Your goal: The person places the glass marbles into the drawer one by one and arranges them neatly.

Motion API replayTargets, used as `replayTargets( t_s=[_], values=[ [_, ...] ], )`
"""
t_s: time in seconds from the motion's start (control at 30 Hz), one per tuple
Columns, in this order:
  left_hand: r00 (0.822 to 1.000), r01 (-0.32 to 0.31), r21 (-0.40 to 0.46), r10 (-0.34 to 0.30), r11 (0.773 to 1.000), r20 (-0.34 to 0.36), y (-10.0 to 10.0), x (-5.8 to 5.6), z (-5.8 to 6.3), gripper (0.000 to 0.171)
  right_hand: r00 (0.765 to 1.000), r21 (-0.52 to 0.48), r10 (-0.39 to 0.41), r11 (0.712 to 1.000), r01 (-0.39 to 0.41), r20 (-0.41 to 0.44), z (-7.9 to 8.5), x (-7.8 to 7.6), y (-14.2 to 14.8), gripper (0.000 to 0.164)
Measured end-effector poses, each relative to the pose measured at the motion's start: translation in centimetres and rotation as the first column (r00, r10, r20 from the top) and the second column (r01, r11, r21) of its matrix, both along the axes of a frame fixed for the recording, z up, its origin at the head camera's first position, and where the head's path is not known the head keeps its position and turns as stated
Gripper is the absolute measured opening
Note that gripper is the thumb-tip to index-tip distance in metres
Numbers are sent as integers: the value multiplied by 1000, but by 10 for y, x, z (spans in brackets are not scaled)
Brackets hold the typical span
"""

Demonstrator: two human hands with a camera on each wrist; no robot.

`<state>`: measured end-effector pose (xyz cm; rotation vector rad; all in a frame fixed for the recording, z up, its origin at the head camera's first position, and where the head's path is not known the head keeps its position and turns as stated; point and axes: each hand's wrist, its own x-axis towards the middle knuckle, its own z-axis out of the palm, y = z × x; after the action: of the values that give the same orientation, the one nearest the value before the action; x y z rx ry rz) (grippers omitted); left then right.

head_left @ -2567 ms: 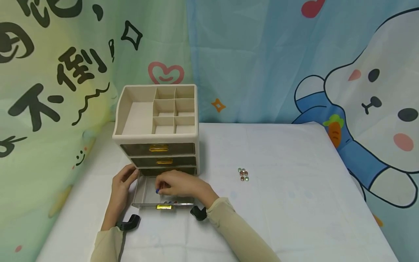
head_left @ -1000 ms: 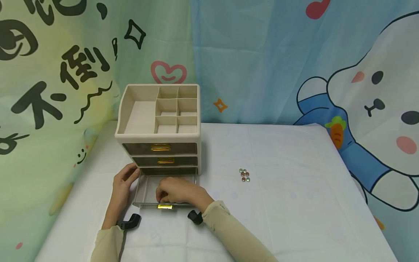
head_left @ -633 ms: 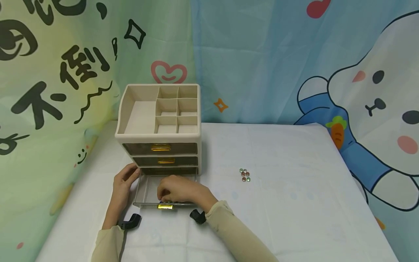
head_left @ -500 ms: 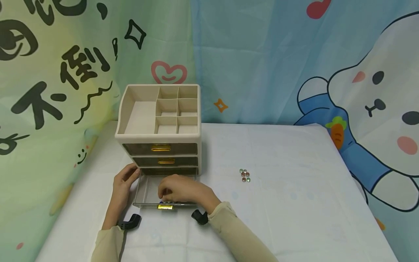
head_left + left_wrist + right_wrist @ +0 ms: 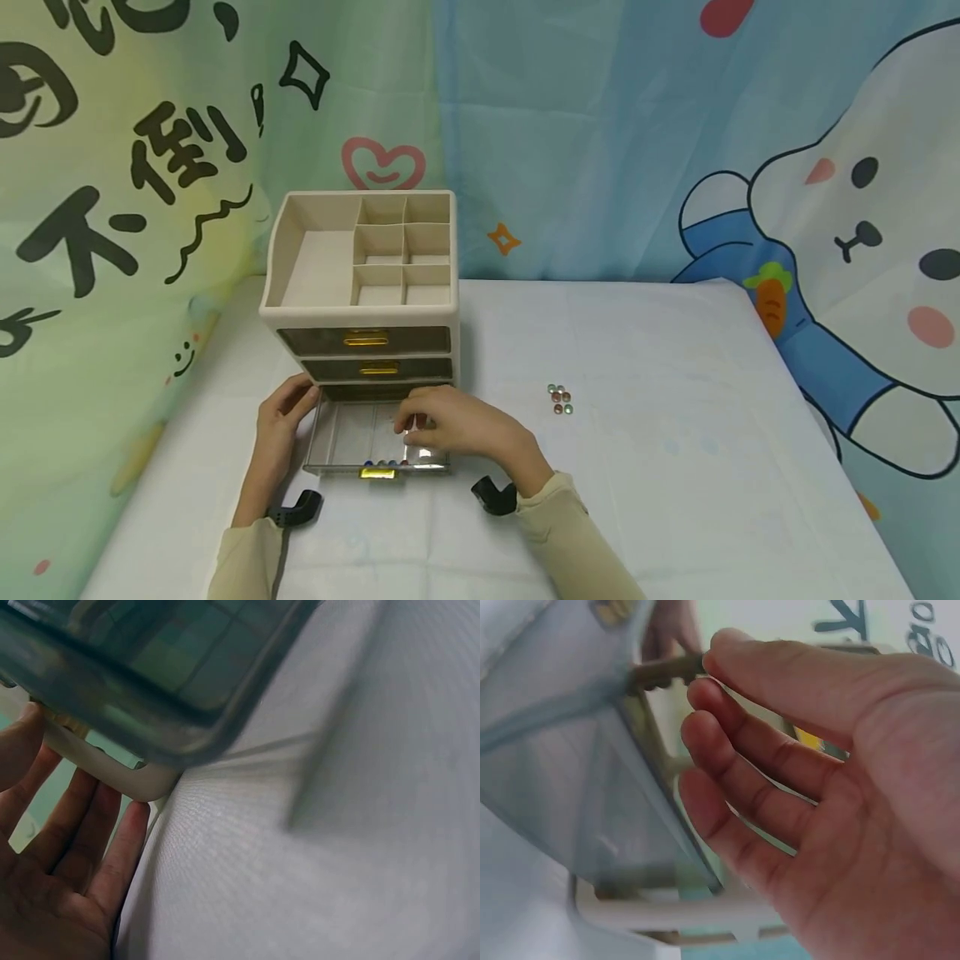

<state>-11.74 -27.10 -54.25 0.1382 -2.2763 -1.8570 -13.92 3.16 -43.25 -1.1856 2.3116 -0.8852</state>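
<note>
A cream desk organizer (image 5: 360, 315) stands at the left, its bottom clear drawer (image 5: 337, 468) pulled out. Several small round beads (image 5: 381, 463), some blue and some reddish, lie in a row behind the drawer's front wall. Over the drawer's right part hovers my right hand (image 5: 465, 421), fingers bent and thumb near the index, with nothing visible between them; the right wrist view shows these fingertips (image 5: 702, 731) loosely curved. My left hand (image 5: 279, 425) rests its fingers on the organizer's lower left corner. In the left wrist view those fingers (image 5: 124, 847) are extended against the cream frame (image 5: 112, 769).
Several green and brownish beads (image 5: 557, 397) lie grouped on the white cloth (image 5: 637, 492), right of the organizer. Two tinted drawers with gold handles (image 5: 365, 338) are closed above. A printed curtain (image 5: 570, 150) hangs behind and along the left side.
My right hand pinched a blue bead over the drawer earlier, then lowered it at the front wall. Now the hand has lifted and moved right, uncovering the bead row. The left hand stays put.
</note>
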Motion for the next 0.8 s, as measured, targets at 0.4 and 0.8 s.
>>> replayTargets(
  t_s=[0.4,0.8],
  values=[
    [1000,2,-6,-2,1000,7,0,-1,0,29,989,-122,-120,984,131,88,3,1,51,18],
    [1000,8,13,-8,1000,-11,-2,-2,-2,28,950,-423,-214,858,293,225,-25,7,78,19]
  ],
)
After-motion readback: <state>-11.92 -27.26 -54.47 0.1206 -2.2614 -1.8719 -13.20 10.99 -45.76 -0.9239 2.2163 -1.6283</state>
